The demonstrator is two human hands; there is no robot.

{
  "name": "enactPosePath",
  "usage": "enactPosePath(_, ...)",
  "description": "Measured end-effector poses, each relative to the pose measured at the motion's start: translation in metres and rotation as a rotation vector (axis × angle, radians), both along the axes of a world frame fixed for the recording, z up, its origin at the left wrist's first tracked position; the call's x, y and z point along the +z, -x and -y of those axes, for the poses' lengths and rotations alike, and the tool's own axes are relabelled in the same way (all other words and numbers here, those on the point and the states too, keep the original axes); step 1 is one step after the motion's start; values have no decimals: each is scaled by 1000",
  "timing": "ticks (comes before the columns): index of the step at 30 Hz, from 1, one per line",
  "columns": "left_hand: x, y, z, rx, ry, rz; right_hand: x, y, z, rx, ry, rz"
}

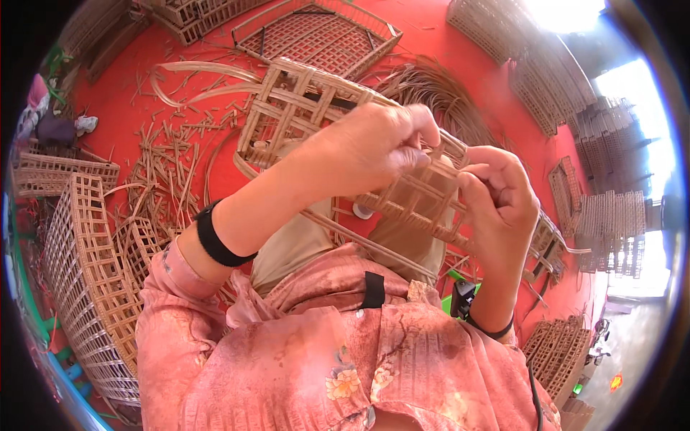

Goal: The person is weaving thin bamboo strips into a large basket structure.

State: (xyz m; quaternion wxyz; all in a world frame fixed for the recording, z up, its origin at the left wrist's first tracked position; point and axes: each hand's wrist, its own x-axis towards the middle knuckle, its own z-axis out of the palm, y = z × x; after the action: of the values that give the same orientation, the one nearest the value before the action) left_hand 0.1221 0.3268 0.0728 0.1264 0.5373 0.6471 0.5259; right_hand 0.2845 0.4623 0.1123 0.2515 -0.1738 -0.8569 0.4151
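A tan lattice basket (277, 108), woven from flat strips, is tilted over my lap. My left hand (363, 147) reaches across its upper part, with thumb and fingers pinched at a strip near the right-hand rim. Close beside it, my right hand (503, 190) pinches the basket's right edge between thumb and curled fingers. The two hands are a short distance apart. My left hand hides part of the lattice and the exact strip end at its fingertips. Long loose strips (208, 68) stick out from the basket's far left side.
Cut strip pieces (169, 161) litter the red floor (460, 65) at left. A bundle of long strips (431, 90) lies behind the basket. A shallow lattice tray (316, 36) is at the far side. Tall basket stacks stand left (83, 273) and right (546, 86).
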Motion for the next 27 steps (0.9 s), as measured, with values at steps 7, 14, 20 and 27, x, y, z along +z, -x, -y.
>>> enactPosePath(7,3,-16,0,257,81,-226,-25,9,-13,49,-155,141)
enactPosePath(14,0,-18,-14,204,156,-143,-36,14,-17,53,-49,72)
enactPosePath(20,1,-38,-37,336,-17,-416,-31,-8,-22,-40,-104,-72)
enactPosePath(27,9,-57,-53,-2,32,37,-9,-53,-43,-109,169,-248)
